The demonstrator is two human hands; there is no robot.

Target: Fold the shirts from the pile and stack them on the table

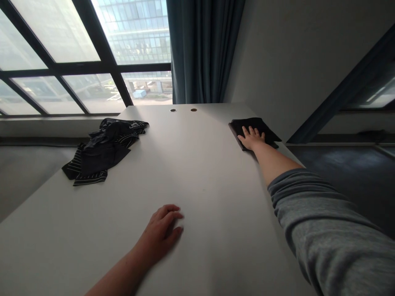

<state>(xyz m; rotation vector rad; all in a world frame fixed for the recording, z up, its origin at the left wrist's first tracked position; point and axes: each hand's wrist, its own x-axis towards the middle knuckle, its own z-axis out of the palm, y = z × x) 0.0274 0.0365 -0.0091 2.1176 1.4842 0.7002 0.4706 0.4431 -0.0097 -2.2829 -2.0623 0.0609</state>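
My right hand lies flat with its fingers spread on a folded black cloth near the right edge of the white table. The cloth looks layered, and part of it is hidden under the palm. Closer to me, my left hand rests over the bare tabletop, fingers apart and slightly bent, holding nothing. At the left edge of the table sits a crumpled heap of dark clothing, some of it black with white stripes. Neither hand touches that heap.
The white table stretches away toward a window and a dark blue curtain. Two round cable holes, one of them a brownish hole, sit near its far edge. A wall rises on the right.
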